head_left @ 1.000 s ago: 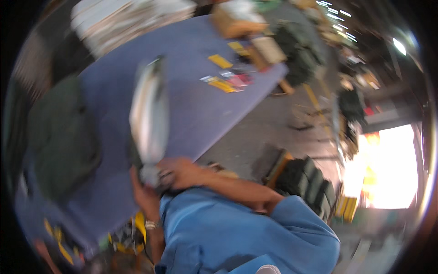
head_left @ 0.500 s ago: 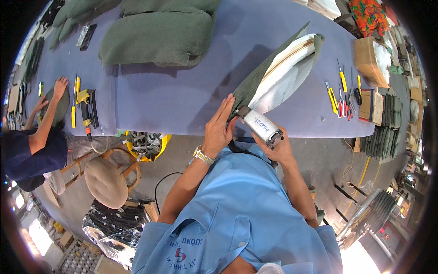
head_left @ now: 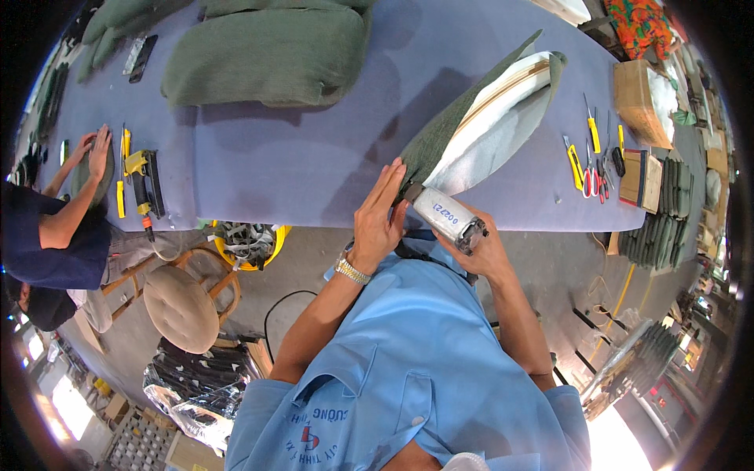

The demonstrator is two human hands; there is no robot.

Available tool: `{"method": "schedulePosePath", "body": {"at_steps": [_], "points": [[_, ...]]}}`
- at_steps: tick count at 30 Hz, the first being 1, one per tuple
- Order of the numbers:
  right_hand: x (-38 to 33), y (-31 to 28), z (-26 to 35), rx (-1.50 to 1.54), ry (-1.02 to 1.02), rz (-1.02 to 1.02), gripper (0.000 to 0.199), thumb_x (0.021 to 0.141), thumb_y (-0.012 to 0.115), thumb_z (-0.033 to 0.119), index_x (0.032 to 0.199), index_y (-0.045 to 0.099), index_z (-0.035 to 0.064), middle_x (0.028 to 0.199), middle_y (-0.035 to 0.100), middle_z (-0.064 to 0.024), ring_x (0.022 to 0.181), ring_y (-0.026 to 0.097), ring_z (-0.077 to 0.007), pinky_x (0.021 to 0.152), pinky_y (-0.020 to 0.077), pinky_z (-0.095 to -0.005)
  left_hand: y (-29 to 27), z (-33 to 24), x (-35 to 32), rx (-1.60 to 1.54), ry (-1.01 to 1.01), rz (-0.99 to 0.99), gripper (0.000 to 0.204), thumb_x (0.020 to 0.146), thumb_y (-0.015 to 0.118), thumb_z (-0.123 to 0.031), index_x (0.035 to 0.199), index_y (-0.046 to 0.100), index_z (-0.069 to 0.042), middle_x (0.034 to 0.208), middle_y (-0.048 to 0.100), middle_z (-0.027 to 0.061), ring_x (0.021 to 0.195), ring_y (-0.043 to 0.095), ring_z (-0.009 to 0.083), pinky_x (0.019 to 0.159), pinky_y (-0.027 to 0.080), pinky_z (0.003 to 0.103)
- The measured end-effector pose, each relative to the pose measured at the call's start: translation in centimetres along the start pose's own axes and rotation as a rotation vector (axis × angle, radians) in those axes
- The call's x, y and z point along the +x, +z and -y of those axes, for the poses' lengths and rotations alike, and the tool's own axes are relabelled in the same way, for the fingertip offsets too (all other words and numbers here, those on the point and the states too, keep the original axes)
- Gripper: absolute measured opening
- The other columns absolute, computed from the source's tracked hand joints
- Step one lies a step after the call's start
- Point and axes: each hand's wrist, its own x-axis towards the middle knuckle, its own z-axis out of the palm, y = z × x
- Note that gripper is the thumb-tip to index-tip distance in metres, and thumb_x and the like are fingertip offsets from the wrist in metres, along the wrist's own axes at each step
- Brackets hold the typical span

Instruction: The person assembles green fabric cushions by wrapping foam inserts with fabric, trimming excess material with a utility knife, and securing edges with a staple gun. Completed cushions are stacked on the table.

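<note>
Resting at the near edge of the purple bench (head_left: 314, 165), the long cushion panel (head_left: 479, 129) ran with its long axis from its near-left end out toward the far right. The left hand (head_left: 378, 216) lay flat with fingers together against the panel's green fabric side, while the right hand (head_left: 483, 247) cupped the grey stapler (head_left: 449, 217) from beneath at the panel's near end. Both hands met that end; loose tools (head_left: 593, 161) lay well right.
</note>
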Motion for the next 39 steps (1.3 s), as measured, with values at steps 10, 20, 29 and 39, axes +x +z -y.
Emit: {"method": "schedulePosePath", "body": {"at_steps": [10,20,29,39], "points": [[0.3,1.0,-2.2,0.11,-0.106,-0.049,0.051,0.076,0.079,0.001,0.125,0.064,-0.0043,0.111,0.073,-0.0167,0.102,0.069,-0.0259,0.09,0.0537,-0.0348,-0.4,-0.6,-0.1,-0.036,-0.056,-0.02,0.066,0.089,0.063,0.006,0.152,0.047,-0.003,0.156,0.048,0.0193,0.143,0.048,0.0364,0.117,0.041,0.041],[-3.9,-7.4,-2.1,-0.075,0.178,0.176,0.042,0.077,0.082,0.014,0.114,0.067,-0.0005,0.096,0.07,-0.0161,0.088,0.068,-0.0366,0.081,0.0531,-0.0388,1.7,-1.5,-1.2,-0.059,-0.294,-0.018,0.095,0.08,0.082,-0.013,0.16,0.032,-0.006,0.157,0.048,0.0171,0.131,0.06,0.033,0.103,0.053,0.04],[-5.5,-16.5,-21.9,-0.721,0.131,-0.411,0.041,0.087,0.079,0.013,0.121,0.065,-0.0042,0.112,0.071,-0.0175,0.103,0.069,-0.0282,0.091,0.0531,-0.0391,6.2,-3.7,-3.4,0.127,-0.384,-0.038,0.098,0.072,0.086,-0.013,0.157,0.036,-0.004,0.155,0.048,0.0198,0.134,0.056,0.0358,0.107,0.051,0.042],[-3.8,-28.1,-9.0,0.367,-0.315,-0.129,0.043,0.098,0.066,0.014,0.139,0.06,0.0018,0.117,0.07,-0.0127,0.104,0.068,-0.0188,0.091,0.0543,-0.0339,10.8,-4.3,-5.9,0.422,-0.273,-0.083,0.089,0.072,0.085,-0.011,0.151,0.046,-0.003,0.157,0.047,0.0191,0.144,0.048,0.0312,0.114,0.046,0.04]]}}
